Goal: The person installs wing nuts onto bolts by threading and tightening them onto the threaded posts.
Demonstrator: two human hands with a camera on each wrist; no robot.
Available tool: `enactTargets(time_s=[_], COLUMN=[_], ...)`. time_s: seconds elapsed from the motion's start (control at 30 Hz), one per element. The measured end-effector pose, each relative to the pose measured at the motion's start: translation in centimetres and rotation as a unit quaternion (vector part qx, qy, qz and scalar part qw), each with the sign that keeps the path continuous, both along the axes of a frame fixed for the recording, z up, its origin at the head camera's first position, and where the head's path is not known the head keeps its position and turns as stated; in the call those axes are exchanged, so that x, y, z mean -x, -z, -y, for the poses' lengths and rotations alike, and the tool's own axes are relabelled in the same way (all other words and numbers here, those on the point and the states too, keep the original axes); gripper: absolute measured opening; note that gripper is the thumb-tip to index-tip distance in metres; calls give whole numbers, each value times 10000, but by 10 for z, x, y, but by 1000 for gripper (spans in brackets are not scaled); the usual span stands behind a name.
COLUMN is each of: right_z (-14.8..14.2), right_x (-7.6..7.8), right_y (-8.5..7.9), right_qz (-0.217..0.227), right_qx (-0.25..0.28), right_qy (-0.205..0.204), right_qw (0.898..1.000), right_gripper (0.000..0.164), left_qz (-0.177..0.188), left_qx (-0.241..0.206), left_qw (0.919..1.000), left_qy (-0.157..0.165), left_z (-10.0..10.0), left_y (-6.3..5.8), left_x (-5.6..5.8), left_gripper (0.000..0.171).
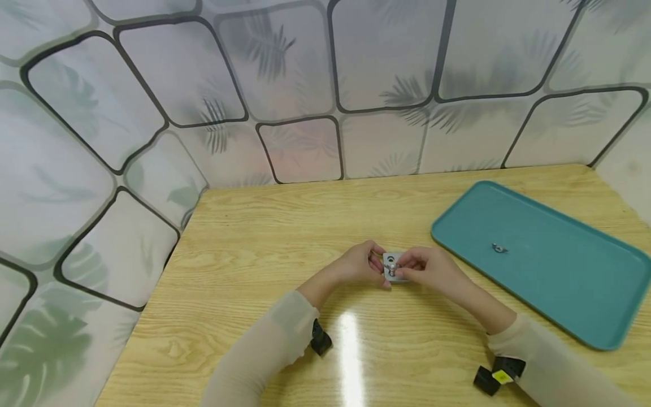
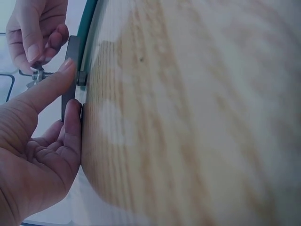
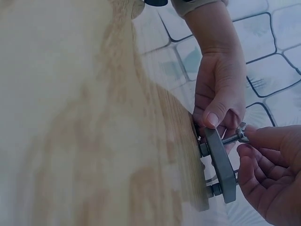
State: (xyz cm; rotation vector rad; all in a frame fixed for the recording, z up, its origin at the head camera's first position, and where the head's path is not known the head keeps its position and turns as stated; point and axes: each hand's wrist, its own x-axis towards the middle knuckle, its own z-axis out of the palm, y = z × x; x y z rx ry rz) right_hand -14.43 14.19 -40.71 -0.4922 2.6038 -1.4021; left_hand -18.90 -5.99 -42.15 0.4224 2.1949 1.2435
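Note:
A small grey metal plate (image 3: 221,165) with rounded corners stands on edge just over the table in the right wrist view. Bolts pass through it, their heads on the table side. My left hand (image 1: 358,263) grips the plate by its left edge, the thumb along one side and curled fingers behind. With thumb and fingertips, my right hand (image 1: 432,268) pinches a wing nut (image 3: 242,133) on the threaded end of one bolt (image 3: 229,140). In the head view the plate also shows a dark round hole above that bolt.
A teal tray (image 1: 549,282) lies on the right of the wooden table (image 1: 274,237). One loose wing nut (image 1: 499,248) rests in it. A patterned wall covering (image 1: 300,150) rises behind the table and along its left side.

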Motion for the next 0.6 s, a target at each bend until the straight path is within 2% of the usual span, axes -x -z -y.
enactTargets(time_s=[0.13,0.37,0.6], right_z=[-1,-3,-4], right_x=[-2,1,5], right_y=[-3,2,4], right_qz=[-156,-324,-191], right_qx=[91,-143,-109], right_qy=[-118,292,69], right_qw=[9998,9989,9997], right_gripper=[9,8,14], left_qz=[-6,-17,16], left_qx=[4,75,68], left_qw=[10000,10000,10000], left_qy=[-2,-22,-30], left_z=[0,-1,-1], left_y=[-1,-1,0], left_x=[0,0,1], left_gripper=[70,71,70])
